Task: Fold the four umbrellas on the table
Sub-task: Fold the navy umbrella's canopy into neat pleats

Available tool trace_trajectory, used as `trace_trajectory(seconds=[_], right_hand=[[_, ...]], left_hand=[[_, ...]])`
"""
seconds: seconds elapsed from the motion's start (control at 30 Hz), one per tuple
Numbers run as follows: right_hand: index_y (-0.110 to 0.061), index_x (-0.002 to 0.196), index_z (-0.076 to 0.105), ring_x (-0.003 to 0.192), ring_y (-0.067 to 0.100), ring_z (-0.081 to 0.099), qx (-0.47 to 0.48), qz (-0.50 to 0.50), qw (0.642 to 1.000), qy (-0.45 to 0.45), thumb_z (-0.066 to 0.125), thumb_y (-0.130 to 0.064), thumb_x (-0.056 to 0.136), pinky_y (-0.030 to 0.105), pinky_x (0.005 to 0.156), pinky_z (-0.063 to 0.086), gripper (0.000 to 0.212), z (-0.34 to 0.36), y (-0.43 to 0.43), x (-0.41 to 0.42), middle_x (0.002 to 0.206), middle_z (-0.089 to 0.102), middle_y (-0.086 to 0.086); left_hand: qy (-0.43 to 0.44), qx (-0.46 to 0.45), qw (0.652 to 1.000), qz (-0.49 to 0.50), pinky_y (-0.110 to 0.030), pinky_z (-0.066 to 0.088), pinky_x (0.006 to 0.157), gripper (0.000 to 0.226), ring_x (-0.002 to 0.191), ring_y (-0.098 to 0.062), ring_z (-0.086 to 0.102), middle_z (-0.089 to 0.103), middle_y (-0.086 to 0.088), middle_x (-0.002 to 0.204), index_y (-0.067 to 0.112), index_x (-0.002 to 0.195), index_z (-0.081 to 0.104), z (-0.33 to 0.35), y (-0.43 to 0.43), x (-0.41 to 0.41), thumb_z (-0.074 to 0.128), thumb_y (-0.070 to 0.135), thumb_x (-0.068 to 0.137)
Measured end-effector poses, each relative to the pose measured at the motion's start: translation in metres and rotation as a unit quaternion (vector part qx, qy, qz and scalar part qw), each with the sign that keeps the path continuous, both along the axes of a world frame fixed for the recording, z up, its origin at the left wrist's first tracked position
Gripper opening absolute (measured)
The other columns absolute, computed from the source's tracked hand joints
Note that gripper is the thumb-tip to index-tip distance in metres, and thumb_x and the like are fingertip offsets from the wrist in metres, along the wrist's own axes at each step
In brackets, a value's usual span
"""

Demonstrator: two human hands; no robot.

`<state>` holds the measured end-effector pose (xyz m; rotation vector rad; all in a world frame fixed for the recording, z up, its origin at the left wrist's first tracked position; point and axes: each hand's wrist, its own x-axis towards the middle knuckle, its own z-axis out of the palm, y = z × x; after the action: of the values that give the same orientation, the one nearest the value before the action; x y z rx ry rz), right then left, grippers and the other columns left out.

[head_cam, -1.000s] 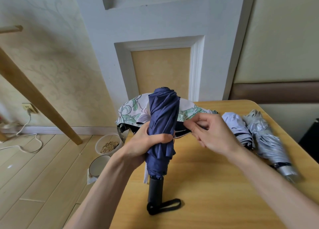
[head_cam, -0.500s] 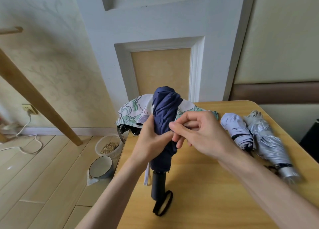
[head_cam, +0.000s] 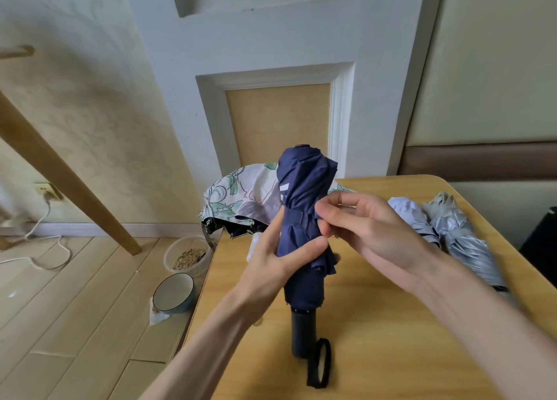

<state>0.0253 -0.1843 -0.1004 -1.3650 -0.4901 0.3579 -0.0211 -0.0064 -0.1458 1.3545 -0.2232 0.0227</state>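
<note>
L hand (head_cam: 271,264) grips the navy umbrella (head_cam: 304,188) mid-canopy, thumb across the front, fingers behind. It holds it upright w/ the handle (head_cam: 303,330) standing on the surface (head_cam: 391,339).

R hand (head_cam: 370,234) was apart from the canopy 1 s ago. It's now at its right side, thumb + fingertips pinching what looks like the end of the strap (head_cam: 297,215). A band now sits round the middle of the canopy. The canopy has also turned, so a white mark shows on its left. L hand's grip is looser than the earlier fist.

Judgement: strap is nearly fastened, so this one's almost done.

2 folded umbrellas lie at right on the surface, pale umbrella (head_cam: 413,218) just beside silver umbrella (head_cam: 461,237). Floral umbrella (head_cam: 241,194) sits behind the navy one at the far edge, still spread, prob. next. It crowds the space behind the hands.

Wrist loop (head_cam: 319,362) lies by the handle. On the floor at left are a bowl (head_cam: 173,292) and a grain tub (head_cam: 188,256), neither in the way.
</note>
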Motion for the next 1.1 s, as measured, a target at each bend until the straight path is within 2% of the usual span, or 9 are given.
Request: trace_trajectory(seconds=[0.1,0.2,0.3,0.37,0.53,0.73,0.87,1.03,1.1], right_hand=[[-0.005,0.098,0.07,0.077,0.015,0.059,0.011,0.017,1.0,0.01,0.067,-0.016,0.1,0.023,0.078,0.052,0.012,-0.003,0.002,0.0,0.079,0.063,0.009],[-0.007,0.099,0.07,0.082,0.018,0.058,0.02,0.019,0.999,0.032,0.066,-0.016,0.101,0.027,0.075,0.052,0.01,-0.006,-0.001,0.003,0.083,0.064,0.008],[-0.006,0.099,0.069,0.085,0.017,0.058,0.03,0.008,0.998,0.052,0.067,-0.016,0.1,0.028,0.085,0.052,0.011,-0.01,-0.004,0.006,0.085,0.064,0.008],[-0.005,0.101,0.069,0.086,0.016,0.058,0.028,0.004,0.998,0.06,0.067,-0.016,0.1,0.029,0.089,0.051,0.011,-0.011,-0.004,0.007,0.086,0.063,0.008],[-0.006,0.106,0.071,0.088,0.016,0.064,0.022,-0.014,0.997,0.068,0.067,-0.018,0.101,0.028,0.085,0.055,0.014,-0.013,-0.004,0.009,0.091,0.067,0.007],[-0.004,0.109,0.067,0.093,0.016,0.069,0.01,-0.028,0.999,0.031,0.064,-0.017,0.103,0.025,0.082,0.057,0.014,-0.012,-0.002,0.007,0.1,0.072,0.009],[0.0,0.113,0.068,0.092,0.015,0.072,-0.004,-0.049,0.999,0.007,0.066,-0.015,0.102,0.025,0.079,0.058,0.018,-0.016,0.003,0.006,0.102,0.075,0.008],[-0.004,0.105,0.074,0.09,0.019,0.076,-0.074,-0.092,0.992,-0.035,0.07,-0.013,0.1,0.031,0.086,0.063,0.01,-0.019,0.001,0.01,0.097,0.079,0.008],[-0.006,0.101,0.074,0.081,0.019,0.076,-0.112,-0.109,0.985,-0.072,0.069,-0.012,0.101,0.025,0.076,0.06,0.008,-0.019,0.0,0.011,0.088,0.079,0.009]], left_hand=[[0.019,-0.008,0.999,0.035,-0.05,0.06,0.08,0.057,0.082,-0.039,0.069,0.071,-0.014,0.1,0.031,0.138,0.06,-0.007,-0.004,0.002,0.083,0.026,0.086],[0.065,-0.113,0.99,-0.052,-0.06,0.059,0.086,0.058,0.088,-0.042,0.068,0.065,-0.027,0.104,0.015,0.142,0.056,-0.004,-0.002,-0.002,0.071,0.025,0.088],[0.121,-0.129,0.983,-0.052,-0.041,0.061,0.078,0.048,0.09,-0.035,0.072,0.069,-0.028,0.108,0.0,0.129,0.065,0.004,0.0,-0.002,0.061,0.028,0.091],[0.129,-0.14,0.981,-0.033,-0.036,0.061,0.079,0.052,0.097,-0.026,0.073,0.072,-0.017,0.117,0.005,0.141,0.061,0.004,0.002,0.002,0.058,0.026,0.093],[0.098,-0.016,0.994,-0.048,-0.032,0.059,0.077,0.047,0.092,-0.026,0.072,0.073,-0.019,0.106,-0.009,0.125,0.064,0.001,0.013,0.0,0.054,0.033,0.108],[0.063,-0.039,0.997,0.031,-0.035,0.061,0.077,0.05,0.097,-0.024,0.073,0.075,-0.012,0.114,0.007,0.128,0.061,-0.004,0.003,-0.001,0.079,0.032,0.089],[0.06,-0.055,0.996,0.03,-0.055,0.063,0.082,0.057,0.1,-0.045,0.075,0.072,-0.026,0.119,0.015,0.137,0.05,-0.012,-0.011,-0.003,0.073,0.042,0.092],[0.066,0.031,0.997,0.02,-0.041,0.062,0.067,0.034,0.073,-0.036,0.073,0.076,-0.022,0.091,0.026,0.087,0.079,-0.01,-0.009,-0.007,0.07,0.059,0.092],[0.072,0.038,0.996,0.043,-0.036,0.058,0.061,0.035,0.066,-0.029,0.069,0.074,-0.016,0.081,0.024,0.083,0.079,-0.009,-0.006,-0.007,0.07,0.057,0.089]])
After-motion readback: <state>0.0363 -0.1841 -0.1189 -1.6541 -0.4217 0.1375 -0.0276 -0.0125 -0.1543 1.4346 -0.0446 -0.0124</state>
